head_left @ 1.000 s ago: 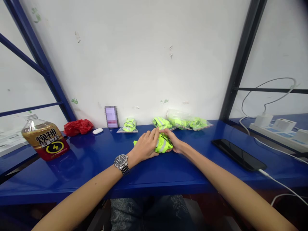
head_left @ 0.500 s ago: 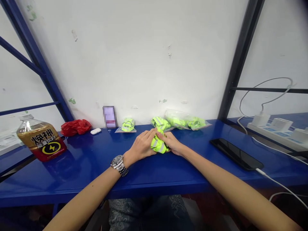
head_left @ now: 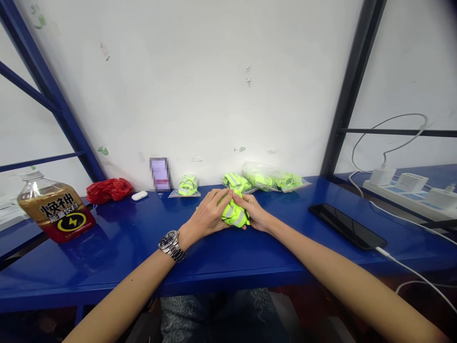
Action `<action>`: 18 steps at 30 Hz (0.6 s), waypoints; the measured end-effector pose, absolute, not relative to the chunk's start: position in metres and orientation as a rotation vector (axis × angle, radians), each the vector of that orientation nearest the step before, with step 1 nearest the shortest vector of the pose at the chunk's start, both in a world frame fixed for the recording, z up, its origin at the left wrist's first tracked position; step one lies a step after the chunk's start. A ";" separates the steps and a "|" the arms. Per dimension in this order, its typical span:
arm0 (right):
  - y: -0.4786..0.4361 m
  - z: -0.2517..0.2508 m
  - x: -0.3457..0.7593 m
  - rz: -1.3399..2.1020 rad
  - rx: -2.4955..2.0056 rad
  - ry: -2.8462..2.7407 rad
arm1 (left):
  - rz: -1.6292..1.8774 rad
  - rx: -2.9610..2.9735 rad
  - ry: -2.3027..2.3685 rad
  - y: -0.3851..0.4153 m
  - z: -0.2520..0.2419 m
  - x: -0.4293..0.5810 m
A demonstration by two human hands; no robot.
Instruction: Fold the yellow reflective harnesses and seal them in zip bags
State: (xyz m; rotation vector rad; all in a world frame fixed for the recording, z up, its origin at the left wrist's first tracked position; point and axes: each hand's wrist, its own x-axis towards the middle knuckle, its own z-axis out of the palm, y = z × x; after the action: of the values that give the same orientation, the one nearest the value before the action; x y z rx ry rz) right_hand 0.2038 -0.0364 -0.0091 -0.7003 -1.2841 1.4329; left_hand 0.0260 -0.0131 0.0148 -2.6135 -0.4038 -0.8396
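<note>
A small neon-yellow vest with grey reflective stripes lies bunched on the blue shelf, held between both hands. My left hand, with a metal watch on its wrist, grips the cloth from the left, fingers curled over its top. From the right, my right hand pinches the same bundle, fingertips meeting the left hand's at the top. Behind them, against the white wall, lie clear bags of folded neon vests: one small bag and a larger group.
A drink bottle lies at the far left, with a red plastic bag and a white earbud case behind it. A black phone on a white cable lies at the right; a power strip beyond it.
Both hands have gathered the vest from a looser, flatter shape into a tighter bundle. The view has shifted slightly; the hands stay in the same spot.
</note>
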 end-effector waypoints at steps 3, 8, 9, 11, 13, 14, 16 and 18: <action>-0.034 -0.007 0.206 1.308 -0.753 -1.215 | -0.946 -2.495 -0.657 -0.013 0.010 0.030; -0.030 -0.001 0.218 1.077 -0.862 -1.032 | -1.203 -2.552 -1.004 -0.018 0.006 0.030; -0.030 0.000 0.220 1.055 -0.870 -1.018 | -1.280 -2.595 -1.079 -0.019 0.006 0.030; -0.030 0.002 0.222 1.057 -0.869 -1.026 | -1.522 -2.704 -1.273 -0.019 0.009 0.029; -0.032 0.004 0.222 1.101 -0.856 -1.051 | -1.808 -2.930 -1.425 -0.019 0.012 0.030; -0.034 0.004 0.220 1.125 -0.853 -1.058 | -1.928 -3.091 -1.440 -0.019 0.014 0.031; -0.035 0.004 0.217 1.161 -0.855 -1.056 | -2.128 -3.357 -1.332 -0.019 0.014 0.035; -0.036 0.003 0.212 1.166 -0.855 -1.051 | -2.353 -3.285 -1.246 -0.020 0.012 0.040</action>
State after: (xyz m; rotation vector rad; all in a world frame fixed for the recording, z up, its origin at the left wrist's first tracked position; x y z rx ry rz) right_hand 0.2122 -0.0357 0.0027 -0.8546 -1.0512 1.1656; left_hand 0.0402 -0.0201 0.0119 -3.2854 -1.2460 -2.3531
